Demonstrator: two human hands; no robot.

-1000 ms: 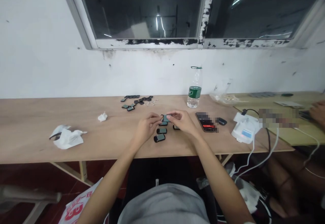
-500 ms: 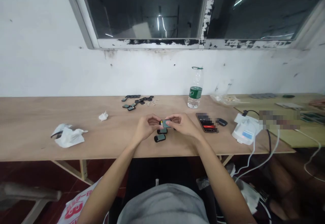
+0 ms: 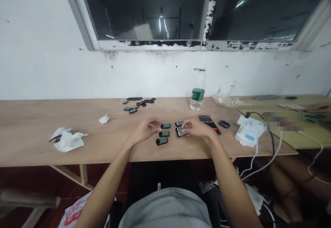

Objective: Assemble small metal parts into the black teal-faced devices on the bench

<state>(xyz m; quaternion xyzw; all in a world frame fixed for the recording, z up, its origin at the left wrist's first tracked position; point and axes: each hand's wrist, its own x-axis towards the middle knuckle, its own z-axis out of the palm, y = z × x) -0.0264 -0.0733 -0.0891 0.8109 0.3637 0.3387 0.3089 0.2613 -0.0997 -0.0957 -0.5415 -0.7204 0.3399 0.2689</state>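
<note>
There we were, our right hand (image 3: 196,127) pinching the near module (image 3: 180,131) of the right-hand pair at the tabletop, just below its mate (image 3: 179,123). Our left hand (image 3: 148,130) was loosely curled, thumb and fingers parted around nothing, right beside the top module (image 3: 165,126) of a column of three. The phone (image 3: 209,122) lay beyond our right hand, near a black fob (image 3: 224,124).

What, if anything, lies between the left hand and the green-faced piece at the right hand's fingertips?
The far piece and middle piece of the left column lie between the left hand and the piece at the right hand, the near piece of the right column. Both lie flat; nothing taller is visible between.
</note>
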